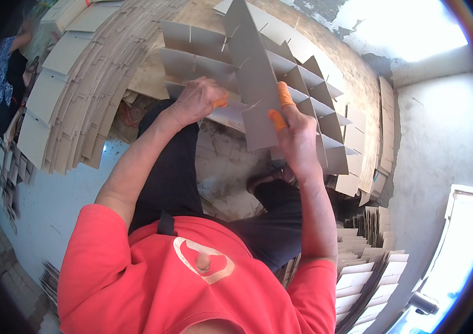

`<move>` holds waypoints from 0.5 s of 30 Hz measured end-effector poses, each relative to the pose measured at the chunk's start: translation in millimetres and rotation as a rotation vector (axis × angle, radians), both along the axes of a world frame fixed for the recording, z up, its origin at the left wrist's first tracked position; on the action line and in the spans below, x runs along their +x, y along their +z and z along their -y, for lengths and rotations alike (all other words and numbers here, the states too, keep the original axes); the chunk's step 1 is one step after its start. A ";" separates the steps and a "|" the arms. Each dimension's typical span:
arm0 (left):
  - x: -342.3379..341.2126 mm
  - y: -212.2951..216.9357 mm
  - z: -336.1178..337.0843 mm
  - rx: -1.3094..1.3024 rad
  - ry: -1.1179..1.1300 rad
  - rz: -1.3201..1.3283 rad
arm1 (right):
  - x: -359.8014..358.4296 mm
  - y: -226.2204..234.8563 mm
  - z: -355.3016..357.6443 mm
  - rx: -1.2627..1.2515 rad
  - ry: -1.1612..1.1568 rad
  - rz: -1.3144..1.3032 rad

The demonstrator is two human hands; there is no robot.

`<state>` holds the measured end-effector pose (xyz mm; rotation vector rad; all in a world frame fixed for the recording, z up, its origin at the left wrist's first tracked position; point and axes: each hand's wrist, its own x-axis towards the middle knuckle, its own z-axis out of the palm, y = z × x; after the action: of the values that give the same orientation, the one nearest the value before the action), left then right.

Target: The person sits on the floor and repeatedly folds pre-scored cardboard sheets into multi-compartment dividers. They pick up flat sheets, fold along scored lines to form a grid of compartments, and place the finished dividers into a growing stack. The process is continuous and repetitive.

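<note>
A grey-brown cardboard divider grid (297, 78) of slotted, interlocking strips stands in front of me. One long cardboard strip (253, 72) rises above the others and runs across the cross strips. My right hand (297, 131) grips the near end of this long strip, with orange covers on two fingertips. On the left side of the grid, my left hand (200, 100) is closed at the nearest cross strip (231, 101). An orange cover shows on one of its digits too. Its fingertips are partly hidden, but they appear to pinch that strip.
Tall stacks of flat cardboard strips (94, 72) lie at the left. More cardboard pieces (370, 284) stand in rows at the lower right, by a pale wall (442, 128). Another person (5, 83) is at the far left. My legs straddle the dirty floor (222, 172).
</note>
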<state>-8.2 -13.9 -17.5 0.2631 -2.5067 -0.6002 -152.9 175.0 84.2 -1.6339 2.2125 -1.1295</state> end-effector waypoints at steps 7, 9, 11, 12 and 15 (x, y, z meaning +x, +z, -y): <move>-5.3 3.0 1.7 0.015 -0.014 0.035 | -13.9 -54.3 20.8 0.089 0.132 -0.079; -6.2 4.4 2.5 0.037 -0.036 0.025 | -13.2 -67.8 23.7 0.093 0.190 -0.060; -8.1 4.0 4.5 0.054 -0.052 0.016 | -9.3 -75.9 23.5 0.128 0.178 -0.116; -8.5 1.9 4.5 0.065 -0.055 0.016 | -4.2 -74.7 22.2 0.183 0.127 -0.104; -11.7 -0.7 3.9 0.055 -0.048 0.016 | 3.7 -74.4 15.8 0.366 0.079 -0.218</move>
<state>-19.9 -17.8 -18.2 0.2298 -2.5211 -0.6893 -149.2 159.1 9.9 -1.7263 2.2854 -0.5052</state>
